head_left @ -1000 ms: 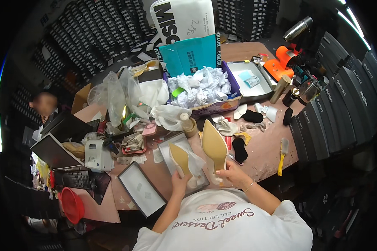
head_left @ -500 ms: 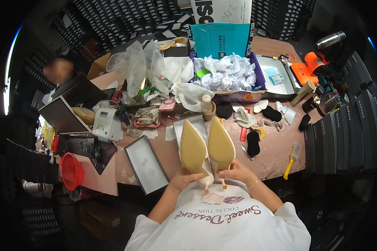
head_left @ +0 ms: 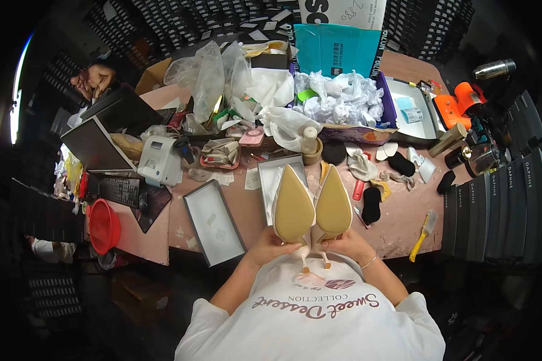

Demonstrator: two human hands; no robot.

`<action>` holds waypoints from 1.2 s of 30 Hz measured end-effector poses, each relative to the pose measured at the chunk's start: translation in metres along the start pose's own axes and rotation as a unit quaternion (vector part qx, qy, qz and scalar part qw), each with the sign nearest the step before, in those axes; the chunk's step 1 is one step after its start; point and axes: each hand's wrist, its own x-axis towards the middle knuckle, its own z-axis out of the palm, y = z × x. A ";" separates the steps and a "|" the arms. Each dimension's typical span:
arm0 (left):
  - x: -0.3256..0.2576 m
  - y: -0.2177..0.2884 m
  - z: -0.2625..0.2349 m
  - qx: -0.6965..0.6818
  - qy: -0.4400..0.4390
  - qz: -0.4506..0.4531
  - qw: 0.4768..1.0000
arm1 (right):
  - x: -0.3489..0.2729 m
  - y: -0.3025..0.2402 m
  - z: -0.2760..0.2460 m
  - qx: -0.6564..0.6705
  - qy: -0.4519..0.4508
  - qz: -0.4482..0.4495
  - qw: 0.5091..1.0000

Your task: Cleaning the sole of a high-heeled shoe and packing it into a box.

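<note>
Two high-heeled shoes are held up side by side before my chest, tan soles toward me, pointed toes upward and thin heels downward. My left hand (head_left: pixel 272 248) grips the left high-heeled shoe (head_left: pixel 294 207) near its heel, thumb on the sole. Around the heel end of the right high-heeled shoe (head_left: pixel 333 207) my right hand (head_left: pixel 350 245) is closed the same way, a bracelet on its wrist. Behind the shoes, a white-lined box (head_left: pixel 270 186) is partly hidden. To its left, a grey-edged box part (head_left: pixel 214 224) overhangs the table's front edge.
Crumpled paper fills a purple box (head_left: pixel 388 133) at the back. Right of the shoes lie a black pad (head_left: pixel 371 206) and a yellow-handled brush (head_left: pixel 423 236). Dark shoeboxes (head_left: pixel 494 207) line the right side. A label printer (head_left: pixel 158 161), keyboard (head_left: pixel 120 189) and red basin (head_left: pixel 104 227) are at left.
The view has shifted, so the table sits slightly more to the right and higher. Both shoes stay in my hands, soles toward me. At the back left, a person's raised arm now shows.
</note>
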 end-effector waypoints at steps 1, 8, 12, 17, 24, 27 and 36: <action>0.001 0.000 0.000 0.001 0.000 -0.002 1.000 | 0.000 -0.001 0.000 0.007 0.001 0.001 1.000; 0.005 0.004 0.011 -0.056 0.040 -0.026 0.997 | 0.003 -0.001 -0.009 0.015 -0.007 0.039 0.999; 0.008 -0.001 0.011 -0.080 0.070 -0.029 0.994 | 0.007 -0.003 -0.002 0.041 -0.007 0.010 0.999; 0.008 0.003 0.014 -0.121 0.089 -0.026 0.988 | 0.013 0.001 -0.003 0.040 -0.018 0.011 0.999; 0.012 -0.002 0.011 -0.133 0.112 -0.053 0.983 | 0.018 0.006 -0.004 0.064 -0.012 0.029 0.997; 0.013 -0.005 0.009 -0.135 0.114 -0.051 0.983 | 0.021 0.010 -0.007 0.076 -0.014 0.029 0.997; 0.014 -0.005 0.012 -0.111 0.123 -0.052 0.985 | 0.024 0.012 -0.015 0.092 -0.028 0.031 0.995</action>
